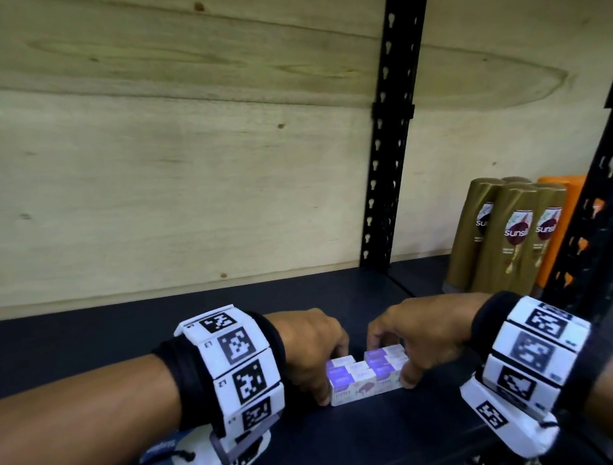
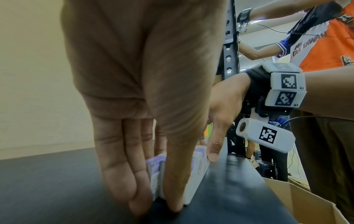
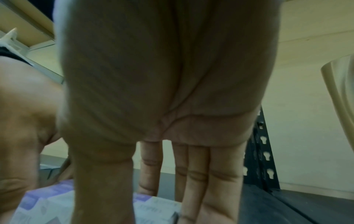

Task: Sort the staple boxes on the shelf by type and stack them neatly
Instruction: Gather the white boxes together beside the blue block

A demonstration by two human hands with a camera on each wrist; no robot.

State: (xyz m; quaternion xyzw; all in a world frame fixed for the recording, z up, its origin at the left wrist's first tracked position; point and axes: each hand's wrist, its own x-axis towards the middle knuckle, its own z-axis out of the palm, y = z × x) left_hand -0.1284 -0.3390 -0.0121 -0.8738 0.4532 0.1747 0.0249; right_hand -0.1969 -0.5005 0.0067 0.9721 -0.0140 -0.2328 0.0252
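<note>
A tight block of small white-and-purple staple boxes (image 1: 360, 378) sits on the dark shelf (image 1: 87, 352) near its front edge. My left hand (image 1: 327, 373) holds the block's left end, thumb at the front corner and fingers behind. My right hand (image 1: 392, 363) holds the right end, thumb at the front and fingers over the top and back. In the left wrist view the left hand (image 2: 156, 203) pinches the staple boxes (image 2: 199, 163) between near-straight fingers and thumb. The right hand (image 3: 147, 197) straddles the staple boxes (image 3: 47, 203) in the right wrist view. Both hands hide much of the block.
Gold shampoo bottles (image 1: 511, 238) and an orange pack (image 1: 560, 212) stand at the back right, past a black slotted upright (image 1: 390, 152). Another upright (image 1: 607, 208) rises at the front right. An open cardboard carton (image 2: 306, 201) sits below the shelf. Another person's orange shirt (image 2: 325, 37) shows beyond.
</note>
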